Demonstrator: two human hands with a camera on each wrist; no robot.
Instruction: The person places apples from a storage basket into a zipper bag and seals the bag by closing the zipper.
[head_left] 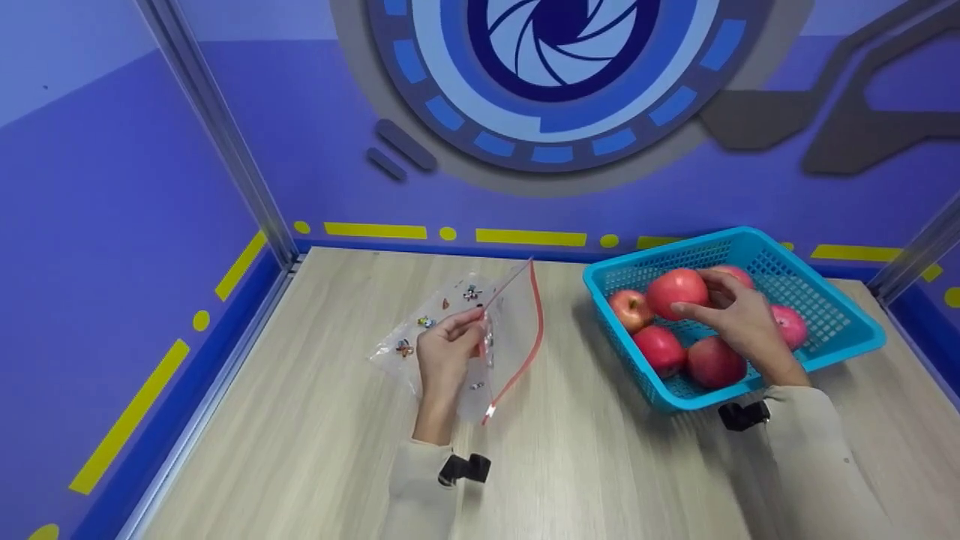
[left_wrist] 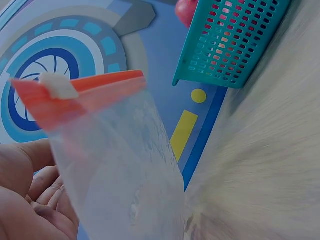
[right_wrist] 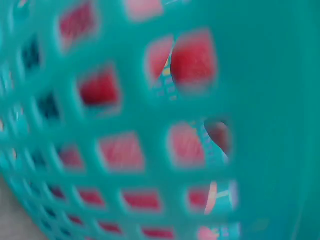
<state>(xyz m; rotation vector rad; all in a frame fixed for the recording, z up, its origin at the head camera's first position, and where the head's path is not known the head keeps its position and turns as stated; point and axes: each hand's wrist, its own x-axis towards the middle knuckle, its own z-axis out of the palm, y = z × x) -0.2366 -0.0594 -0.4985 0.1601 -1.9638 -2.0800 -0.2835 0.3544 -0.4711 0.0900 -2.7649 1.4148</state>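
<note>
My left hand pinches one side of the mouth of a clear zip bag with a red seal strip and white slider. The bag's mouth gapes toward the right, and small colourful printed figures show on its film. In the left wrist view the bag stands upright beside the curled fingers. My right hand grips a red apple at the top of the heap in the blue plastic basket. In the right wrist view the basket wall fills the frame, hiding that hand.
Several other apples lie in the basket, among them a dark red apple and one at the left. The wooden tabletop meets a purple printed wall behind. Metal posts stand at the corners.
</note>
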